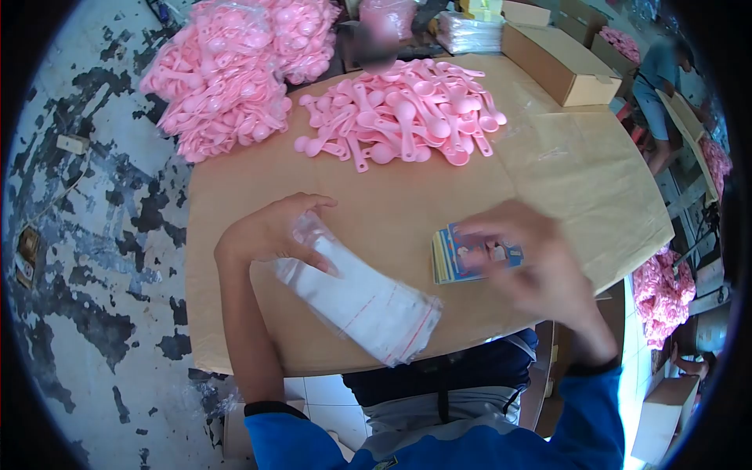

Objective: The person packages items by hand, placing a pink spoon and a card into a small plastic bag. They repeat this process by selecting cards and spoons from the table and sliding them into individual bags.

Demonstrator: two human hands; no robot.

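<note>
My left hand (288, 235) grips a stack of clear plastic bags (368, 301), thumb on top. The bags have red lines near their lower end and slant down toward the table's near edge. On the right, a stack of printed cards (453, 262) with blue faces lies on the brown paper. Over the cards is my right hand (529, 251), smeared by motion; whether its fingers hold a card cannot be made out. Beyond both hands lies a loose heap of pink plastic scoops (403, 113).
Large clear bags of pink scoops (227, 78) stand at the table's far left. A cardboard box (560, 63) sits at the far right corner. The brown paper (548, 172) covers the table. Another person (662, 94) is at the far right, near more pink bags (664, 298).
</note>
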